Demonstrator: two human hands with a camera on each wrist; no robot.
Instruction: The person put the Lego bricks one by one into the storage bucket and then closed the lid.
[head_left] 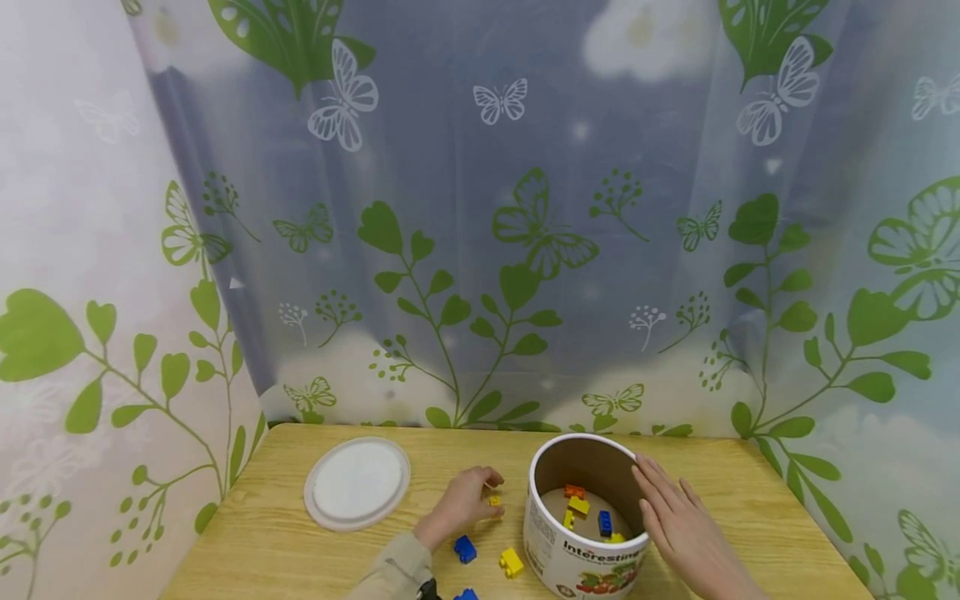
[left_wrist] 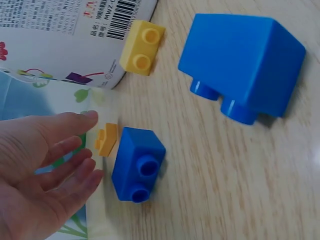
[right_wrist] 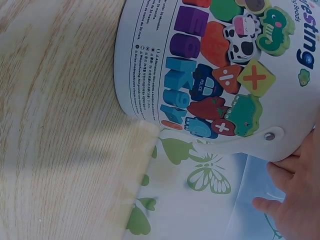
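Note:
My left hand point(head_left: 467, 502) is above the table with its fingers spread loosely around a small yellow toy brick point(head_left: 495, 501). In the left wrist view that yellow brick point(left_wrist: 106, 140) lies just beyond the fingertips, with no grip on it visible. Close by are a blue brick point(head_left: 465, 548) and another yellow brick point(head_left: 512, 562). A further blue brick point(left_wrist: 240, 65) looms large in the left wrist view. The straight fingers of my right hand point(head_left: 682, 521) rest against the rim of a white printed bucket point(head_left: 543, 533). Orange, yellow and blue bricks point(head_left: 604, 523) lie inside it.
A round white lid point(head_left: 358, 483) lies flat at the left of the wooden table point(head_left: 277, 533). Behind the table's back edge hangs a curtain point(head_left: 465, 333) printed with leaves and butterflies. A white handle is fixed to the bucket's side by a pivot point(right_wrist: 270, 136).

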